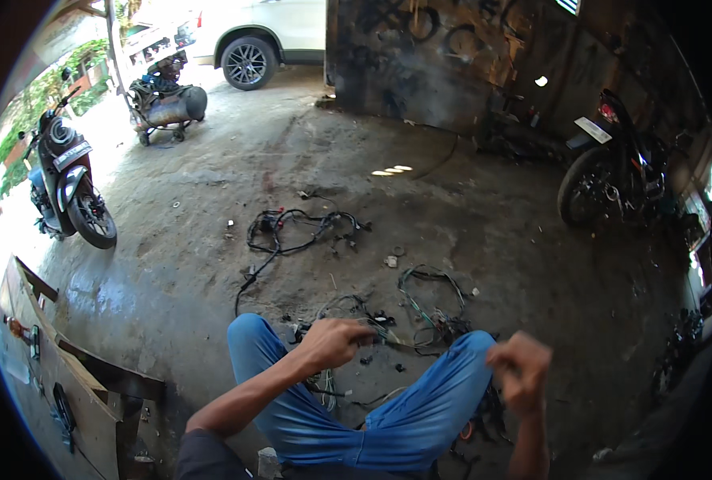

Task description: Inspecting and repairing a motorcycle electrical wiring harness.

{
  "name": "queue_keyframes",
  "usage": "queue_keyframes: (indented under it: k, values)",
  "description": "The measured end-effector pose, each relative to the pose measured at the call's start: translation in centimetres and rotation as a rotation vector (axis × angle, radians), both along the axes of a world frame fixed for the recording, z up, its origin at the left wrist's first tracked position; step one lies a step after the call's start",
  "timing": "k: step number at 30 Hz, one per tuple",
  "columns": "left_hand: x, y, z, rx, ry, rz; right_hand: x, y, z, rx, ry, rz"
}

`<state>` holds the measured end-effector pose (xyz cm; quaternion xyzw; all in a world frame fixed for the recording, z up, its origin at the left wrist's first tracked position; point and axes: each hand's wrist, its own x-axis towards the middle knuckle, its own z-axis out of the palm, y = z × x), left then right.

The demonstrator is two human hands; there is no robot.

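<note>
My left hand (336, 342) is closed above my left knee, its fingertips pinched together and pointing right. Beside my right knee, my right hand (522, 370) is raised and curled closed, slightly smeared by motion. Whatever either hand grips is too small or hidden to make out. Behind and below the hands, a tangle of thin wires (384, 320) with dark connectors lies on the floor between my knees. A loop of greenish wires (434, 288) rests just beyond it. Farther off lies a black wiring harness (296, 248), one tail running toward my left knee.
A wooden bench (76, 376) with small tools stands at my left. Motorcycles are parked at the far left (72, 180) and far right (612, 172). An air compressor (168, 104) and a white car (292, 32) are at the back. Dark parts (680, 348) lie along the right side.
</note>
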<state>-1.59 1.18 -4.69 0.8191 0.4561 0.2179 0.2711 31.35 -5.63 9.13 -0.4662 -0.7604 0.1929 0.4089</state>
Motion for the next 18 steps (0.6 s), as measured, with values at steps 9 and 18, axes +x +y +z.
queue_keyframes:
  k: [9, 18]
  values:
    - [-3.4, -2.7, 8.5, -0.125, -0.848, -0.155, 1.5, 7.7, -11.8, -0.335, 0.255, -0.150]
    - [-5.8, 5.3, 0.9, 0.062, -0.690, 0.671, -5.9, -1.8, -2.1, -0.142, -0.012, 0.311]
